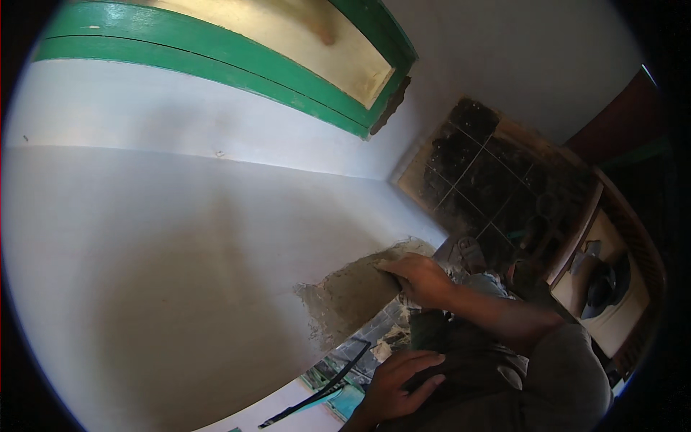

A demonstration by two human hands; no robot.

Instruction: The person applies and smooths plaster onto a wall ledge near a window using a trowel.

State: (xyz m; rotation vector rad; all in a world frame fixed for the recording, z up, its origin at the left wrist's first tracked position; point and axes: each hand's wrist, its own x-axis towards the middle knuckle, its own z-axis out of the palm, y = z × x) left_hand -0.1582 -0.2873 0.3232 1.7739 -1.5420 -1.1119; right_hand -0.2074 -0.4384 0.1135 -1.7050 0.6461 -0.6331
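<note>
A rough grey-brown mortar patch [353, 291] covers the corner end of a white ledge. My right hand [423, 279] is at the patch's right part, its fingers bent against the surface. A dark edge shows under those fingers, but I cannot make out what they hold. Lower down, my left hand [403, 383] is held in front of my dark clothing, thumb and fingers apart, with nothing visible in it.
Above the white ledge [180, 216] runs a green window frame [216, 68]. Dark floor tiles [482, 173] lie to the right, near a wooden chair [597, 194] with dark objects on its seat. A thin black bar [320, 392] and rubble are below the ledge.
</note>
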